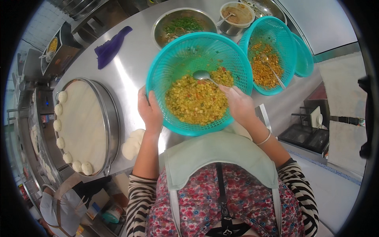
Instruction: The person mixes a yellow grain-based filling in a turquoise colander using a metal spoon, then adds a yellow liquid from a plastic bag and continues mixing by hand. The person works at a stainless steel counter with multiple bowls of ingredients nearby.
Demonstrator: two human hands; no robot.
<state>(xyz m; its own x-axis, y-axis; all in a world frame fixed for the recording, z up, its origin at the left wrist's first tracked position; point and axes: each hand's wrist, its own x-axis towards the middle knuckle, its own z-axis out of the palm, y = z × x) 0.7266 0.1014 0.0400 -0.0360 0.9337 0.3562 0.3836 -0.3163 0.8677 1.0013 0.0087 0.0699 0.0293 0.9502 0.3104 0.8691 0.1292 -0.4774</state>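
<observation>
A turquoise plastic basket (200, 130) is right in front of me, tilted towards me, with diced yellow filling (195, 103) inside. My left hand (151, 111) grips its left rim, thumb along the wall. My right hand (238, 103) holds the handle of a metal spoon (202, 75), whose bowl lies over the top of the filling. Flat rounds of dough (133, 144) lie on the steel table beside my left wrist. At the left, a round steel steamer (111, 127) lined with pale cloth carries several small filled buns (60, 142) along its edge.
A second turquoise basket (293, 56) with orange-brown filling and a spoon stands at right. Behind are a steel bowl (155, 29) of chopped greens and a tub (247, 22) of brown paste. A purple cloth (111, 50) lies back left. A co-worker (63, 204) is at lower left.
</observation>
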